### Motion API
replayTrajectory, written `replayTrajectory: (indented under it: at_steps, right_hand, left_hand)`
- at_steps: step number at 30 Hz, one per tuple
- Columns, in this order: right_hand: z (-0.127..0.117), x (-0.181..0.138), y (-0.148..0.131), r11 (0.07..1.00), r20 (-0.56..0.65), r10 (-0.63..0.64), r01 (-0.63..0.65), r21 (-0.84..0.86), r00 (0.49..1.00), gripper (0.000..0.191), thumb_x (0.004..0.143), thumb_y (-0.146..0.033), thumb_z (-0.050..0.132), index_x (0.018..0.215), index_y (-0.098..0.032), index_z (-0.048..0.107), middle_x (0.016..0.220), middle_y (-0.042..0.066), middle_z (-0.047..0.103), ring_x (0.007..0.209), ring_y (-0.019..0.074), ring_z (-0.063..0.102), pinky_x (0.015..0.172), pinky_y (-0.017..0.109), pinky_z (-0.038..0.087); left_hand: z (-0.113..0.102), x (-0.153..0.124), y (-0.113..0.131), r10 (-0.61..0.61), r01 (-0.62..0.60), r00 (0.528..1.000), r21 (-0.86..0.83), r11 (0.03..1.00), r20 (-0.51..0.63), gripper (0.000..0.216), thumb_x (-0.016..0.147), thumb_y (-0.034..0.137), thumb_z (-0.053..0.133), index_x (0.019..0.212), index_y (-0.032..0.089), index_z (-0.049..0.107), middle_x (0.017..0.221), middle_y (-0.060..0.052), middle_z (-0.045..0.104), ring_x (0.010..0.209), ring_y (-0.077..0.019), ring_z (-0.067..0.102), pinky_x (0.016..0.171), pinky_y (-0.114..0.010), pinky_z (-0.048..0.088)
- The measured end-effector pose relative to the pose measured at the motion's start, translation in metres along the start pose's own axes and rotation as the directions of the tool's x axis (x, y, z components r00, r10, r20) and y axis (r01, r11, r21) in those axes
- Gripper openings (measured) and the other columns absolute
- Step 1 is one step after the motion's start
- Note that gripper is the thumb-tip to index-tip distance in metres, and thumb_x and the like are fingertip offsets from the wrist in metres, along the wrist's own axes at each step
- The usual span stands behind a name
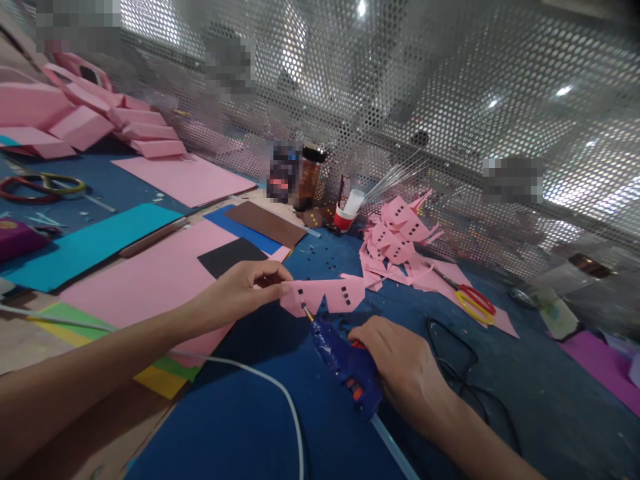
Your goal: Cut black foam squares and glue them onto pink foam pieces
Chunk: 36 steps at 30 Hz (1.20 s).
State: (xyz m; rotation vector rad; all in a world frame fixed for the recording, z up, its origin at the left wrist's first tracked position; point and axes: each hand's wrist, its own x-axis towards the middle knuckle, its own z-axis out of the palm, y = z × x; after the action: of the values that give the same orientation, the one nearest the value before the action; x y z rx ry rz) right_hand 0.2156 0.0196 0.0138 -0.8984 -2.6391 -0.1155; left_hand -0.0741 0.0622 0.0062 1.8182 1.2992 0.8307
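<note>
My left hand (240, 293) pinches the left end of a pink paper cut-out (325, 295) with small black squares and holds it just above the blue table (260, 427). My right hand (400, 367) grips a blue hot glue gun (345, 363). Its nozzle touches the lower edge of the pink cut-out. A glue stick pokes out of the back of the gun toward me.
A pile of similar pink cut-outs (400, 243) lies beyond, with red-and-yellow scissors (473, 300) beside it. Coloured paper sheets (150, 273) cover the left. A white cable (280, 393) and a black cable (465, 380) cross the table. Jars (310, 177) stand by the perforated metal wall.
</note>
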Motion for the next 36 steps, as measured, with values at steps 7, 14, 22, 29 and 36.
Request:
replayTrajectory:
  at_steps: [7, 14, 22, 29, 36]
  right_hand:
    - [0.0011, -0.0018, 0.0017, 0.999, 0.029, -0.022, 0.023, -0.033, 0.999, 0.021, 0.09, -0.007, 0.043, 0.102, -0.016, 0.057, 0.085, 0.006, 0.06, 0.079, 0.0186, 0.056, 0.068, 0.03, 0.044]
    - [0.0037, -0.0024, 0.0028, 0.998, 0.01, -0.019, 0.02, -0.057, 1.0, 0.019, 0.088, -0.007, 0.048, 0.101, -0.017, 0.058, 0.084, 0.005, 0.06, 0.077, 0.0176, 0.057, 0.068, 0.029, 0.044]
    - [0.0049, -0.0019, 0.0019, 0.998, -0.002, -0.008, 0.008, -0.069, 1.0, 0.018, 0.088, -0.007, 0.049, 0.1, -0.017, 0.058, 0.083, 0.005, 0.061, 0.077, 0.0179, 0.057, 0.067, 0.029, 0.044]
    - [0.0055, -0.0005, 0.001, 0.996, 0.007, -0.007, 0.007, -0.087, 1.0, 0.018, 0.09, -0.007, 0.046, 0.099, -0.017, 0.059, 0.081, 0.004, 0.06, 0.076, 0.0175, 0.057, 0.067, 0.029, 0.044]
    - [0.0061, -0.0008, 0.0005, 0.996, 0.021, 0.008, -0.006, -0.092, 1.0, 0.018, 0.09, -0.007, 0.047, 0.099, -0.017, 0.058, 0.081, 0.004, 0.06, 0.074, 0.0173, 0.056, 0.065, 0.029, 0.043]
  left_hand:
    - [-0.0001, -0.0006, -0.0014, 0.023, -0.023, 0.999, 0.015, 1.0, 0.025, 0.024, 0.086, 0.043, 0.056, 0.085, 0.023, 0.068, 0.08, 0.0, 0.068, 0.075, -0.0175, 0.059, 0.067, -0.026, 0.04]
    - [0.0004, -0.0007, -0.0015, 0.017, -0.018, 0.999, 0.029, 0.999, 0.027, 0.024, 0.086, 0.043, 0.055, 0.086, 0.022, 0.068, 0.082, 0.0, 0.069, 0.075, -0.0179, 0.06, 0.068, -0.027, 0.041]
    - [0.0004, -0.0006, -0.0026, 0.019, -0.021, 0.999, 0.041, 0.999, 0.033, 0.025, 0.087, 0.046, 0.056, 0.086, 0.024, 0.069, 0.08, 0.0, 0.069, 0.074, -0.0177, 0.061, 0.066, -0.027, 0.041]
    - [0.0006, -0.0015, -0.0019, 0.013, -0.015, 0.999, 0.054, 0.998, 0.039, 0.026, 0.088, 0.047, 0.055, 0.087, 0.024, 0.067, 0.081, 0.0, 0.067, 0.075, -0.0176, 0.06, 0.067, -0.028, 0.039]
    - [0.001, -0.0015, -0.0016, 0.011, -0.013, 0.999, 0.045, 0.999, 0.044, 0.028, 0.089, 0.048, 0.054, 0.087, 0.024, 0.067, 0.081, 0.0, 0.067, 0.075, -0.0173, 0.06, 0.067, -0.028, 0.04]
